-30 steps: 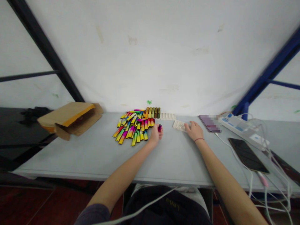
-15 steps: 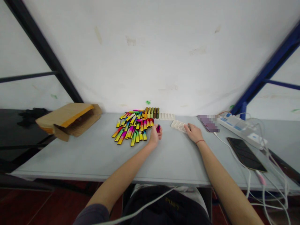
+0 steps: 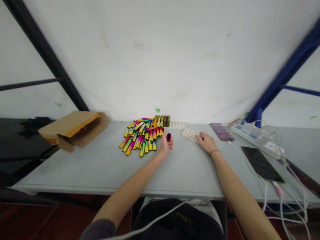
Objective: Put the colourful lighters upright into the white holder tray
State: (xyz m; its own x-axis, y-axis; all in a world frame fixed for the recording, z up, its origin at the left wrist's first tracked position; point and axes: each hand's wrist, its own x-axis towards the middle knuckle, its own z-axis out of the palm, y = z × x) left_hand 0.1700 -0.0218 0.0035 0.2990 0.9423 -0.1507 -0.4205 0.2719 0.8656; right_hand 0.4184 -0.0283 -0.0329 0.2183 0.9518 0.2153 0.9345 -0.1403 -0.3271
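My left hand (image 3: 165, 147) is closed around a shiny purple lighter (image 3: 168, 137), whose end sticks up out of the fist. Left of it lies a loose heap of metallic lighters (image 3: 137, 141) in yellow, pink, green, red and blue. My right hand (image 3: 208, 144) pinches the right end of a white tray (image 3: 190, 134) with rows of small cells. Something small and grey shows between thumb and fingers there, too blurred to make out. Behind the tray, a second white celled strip (image 3: 178, 125) lies by the wall, next to lighters standing upright in rows (image 3: 162, 120).
An opened cardboard box (image 3: 72, 128) lies on the left of the grey table (image 3: 105, 173). On the right are a purple phone (image 3: 222, 132), a dark phone (image 3: 262, 164) and a white power strip (image 3: 260, 138) with tangled white cables (image 3: 305, 200).
Both hands stay nearly in place, the left still around the purple lighter. My right fingers have shifted very slightly at the tray's end.
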